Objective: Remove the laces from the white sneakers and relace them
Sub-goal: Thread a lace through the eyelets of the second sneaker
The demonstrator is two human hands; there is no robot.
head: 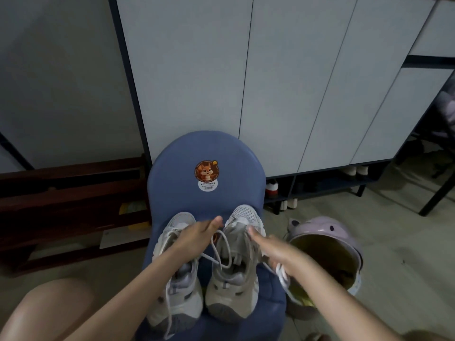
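Two white-and-grey sneakers stand side by side on a blue chair seat (pixel 268 291), toes pointing away from me. My left hand (pixel 197 233) reaches across the left sneaker (pixel 179 303) to the gap between the shoes, where its thumb and fingers pinch a loop of the right shoe's white lace (pixel 222 252). That lace lies loose over the right sneaker (pixel 231 299). My right hand (pixel 275 249) rests against this shoe's outer side with the index finger stretched to the tongue. A stretch of lace hangs out from under its curled fingers.
The chair's blue backrest (pixel 206 148) carries a squirrel sticker. A lilac round container with ears (pixel 327 232) lies on the floor to the right. Behind are grey cabinet doors (pixel 283 82) with shoes beneath, and dark wooden furniture (pixel 69 200) is at left. My knee (pixel 49 311) is at lower left.
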